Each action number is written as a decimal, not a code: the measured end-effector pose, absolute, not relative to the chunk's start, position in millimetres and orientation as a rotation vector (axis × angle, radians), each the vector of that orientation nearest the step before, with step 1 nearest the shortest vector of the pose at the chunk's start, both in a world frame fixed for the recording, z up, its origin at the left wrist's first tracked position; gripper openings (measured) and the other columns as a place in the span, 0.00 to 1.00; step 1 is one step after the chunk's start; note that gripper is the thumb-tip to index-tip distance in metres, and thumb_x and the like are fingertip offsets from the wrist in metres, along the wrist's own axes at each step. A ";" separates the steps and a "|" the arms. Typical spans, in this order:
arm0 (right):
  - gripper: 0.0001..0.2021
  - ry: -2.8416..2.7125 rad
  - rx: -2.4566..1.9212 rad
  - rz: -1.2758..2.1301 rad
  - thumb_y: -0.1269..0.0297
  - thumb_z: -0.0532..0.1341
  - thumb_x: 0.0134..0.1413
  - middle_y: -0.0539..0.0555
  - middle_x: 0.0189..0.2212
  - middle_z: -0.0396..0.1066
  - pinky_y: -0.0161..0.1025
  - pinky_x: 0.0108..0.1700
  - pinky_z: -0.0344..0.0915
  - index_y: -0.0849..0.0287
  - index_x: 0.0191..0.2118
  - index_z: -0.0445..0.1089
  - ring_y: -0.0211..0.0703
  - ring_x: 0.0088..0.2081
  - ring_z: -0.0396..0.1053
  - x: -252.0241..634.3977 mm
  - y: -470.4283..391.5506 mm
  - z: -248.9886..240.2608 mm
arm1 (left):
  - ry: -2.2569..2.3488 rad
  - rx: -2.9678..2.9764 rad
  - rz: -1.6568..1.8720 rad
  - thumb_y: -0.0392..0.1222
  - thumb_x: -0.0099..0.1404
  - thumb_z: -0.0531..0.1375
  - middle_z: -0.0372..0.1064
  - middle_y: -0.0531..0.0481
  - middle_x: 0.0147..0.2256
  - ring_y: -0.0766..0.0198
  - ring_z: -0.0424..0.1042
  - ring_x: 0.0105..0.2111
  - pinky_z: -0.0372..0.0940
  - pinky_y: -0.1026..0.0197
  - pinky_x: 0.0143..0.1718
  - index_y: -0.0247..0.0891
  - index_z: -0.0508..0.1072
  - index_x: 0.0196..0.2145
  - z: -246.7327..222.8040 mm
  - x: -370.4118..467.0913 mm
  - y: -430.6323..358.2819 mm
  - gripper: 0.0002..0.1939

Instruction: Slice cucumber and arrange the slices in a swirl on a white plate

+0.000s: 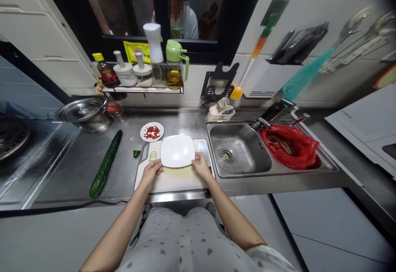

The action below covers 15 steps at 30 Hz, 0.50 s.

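Two hands grip one plate, a white squarish one with rounded corners, held over the near-middle part of the board. Left hand: closed on the plate's near left corner, thumb toward the rim. Right hand: closed on the near right corner in the same way. Whether the plate's underside touches the board cannot be told.

Just beyond the left hand, pale green slices lie in a short row on the board, close to the plate's left edge. Just beyond the right hand, the blade of a knife shows on the board; the rest is partly hidden.

Left of the left hand, off the board, lies a cucumber end; farther left, a whole cucumber lies slantwise on the counter. Beyond the left hand, past the slices, a round dish bears chopped red pieces.

Right of the right hand is the sink, then an open red bag. Well beyond the left hand, to its left, stand a lidded pot and a jar; straight beyond, a rack carries bottles and seasoning pots.
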State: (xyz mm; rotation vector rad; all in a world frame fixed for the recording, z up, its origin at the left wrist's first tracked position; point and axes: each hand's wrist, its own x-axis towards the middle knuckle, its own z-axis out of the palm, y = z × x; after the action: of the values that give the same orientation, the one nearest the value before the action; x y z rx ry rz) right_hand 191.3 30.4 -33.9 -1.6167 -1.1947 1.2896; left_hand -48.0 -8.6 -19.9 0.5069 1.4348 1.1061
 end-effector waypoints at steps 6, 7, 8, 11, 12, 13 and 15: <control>0.17 -1.118 -1.522 1.378 0.67 0.54 0.44 0.43 0.28 0.59 0.29 0.19 0.58 0.56 0.44 0.56 0.28 0.17 0.57 188.5 17.1 -38.8 | 1.494 0.567 1.069 0.46 0.46 0.66 0.73 0.48 0.32 0.73 0.66 0.24 0.54 0.70 0.23 0.30 0.74 0.43 -29.4 -49.1 -21.1 0.27; 0.17 -1.101 -1.500 1.387 0.67 0.54 0.44 0.42 0.28 0.58 0.29 0.18 0.57 0.56 0.43 0.56 0.28 0.16 0.56 188.6 16.3 -39.5 | 1.501 0.568 1.067 0.47 0.45 0.67 0.73 0.48 0.32 0.73 0.67 0.24 0.55 0.70 0.23 0.30 0.74 0.43 -30.1 -48.8 -21.8 0.28; 0.16 -1.090 -1.483 1.393 0.67 0.54 0.43 0.42 0.27 0.58 0.29 0.18 0.56 0.56 0.43 0.56 0.28 0.15 0.56 188.7 15.4 -40.4 | 1.506 0.568 1.064 0.48 0.45 0.67 0.74 0.47 0.33 0.72 0.67 0.25 0.55 0.70 0.24 0.30 0.74 0.44 -30.8 -48.7 -22.5 0.29; 0.16 -1.093 -1.467 1.393 0.67 0.55 0.42 0.42 0.27 0.59 0.30 0.17 0.55 0.56 0.42 0.56 0.28 0.14 0.55 188.5 12.2 -43.1 | 1.519 0.567 1.050 0.49 0.44 0.67 0.74 0.47 0.33 0.72 0.67 0.25 0.55 0.69 0.25 0.30 0.74 0.45 -33.4 -49.3 -25.1 0.31; 0.16 -1.098 -1.472 1.388 0.67 0.55 0.42 0.42 0.27 0.59 0.30 0.17 0.54 0.56 0.42 0.56 0.27 0.14 0.55 188.2 11.0 -43.9 | 1.523 0.569 1.042 0.49 0.44 0.67 0.73 0.48 0.32 0.72 0.67 0.25 0.55 0.69 0.25 0.30 0.74 0.45 -34.4 -49.9 -26.1 0.31; 0.16 -1.103 -1.481 1.382 0.67 0.54 0.42 0.42 0.27 0.59 0.30 0.17 0.54 0.56 0.42 0.57 0.27 0.14 0.55 187.9 9.8 -44.5 | 1.527 0.572 1.033 0.50 0.44 0.67 0.73 0.48 0.30 0.71 0.67 0.25 0.55 0.69 0.25 0.30 0.74 0.46 -35.5 -50.6 -27.1 0.32; 0.17 -1.103 -1.510 1.367 0.67 0.54 0.43 0.42 0.28 0.60 0.30 0.17 0.54 0.56 0.43 0.57 0.28 0.14 0.55 187.1 7.3 -45.5 | 1.535 0.585 1.018 0.50 0.45 0.67 0.73 0.49 0.28 0.70 0.68 0.25 0.55 0.68 0.26 0.30 0.73 0.47 -37.5 -52.0 -28.9 0.33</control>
State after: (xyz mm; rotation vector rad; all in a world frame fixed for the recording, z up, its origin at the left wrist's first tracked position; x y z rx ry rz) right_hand 187.1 7.3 -45.5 -1.5095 -1.1030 1.3670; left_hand -52.0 -28.9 -37.5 0.5847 1.5354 1.0177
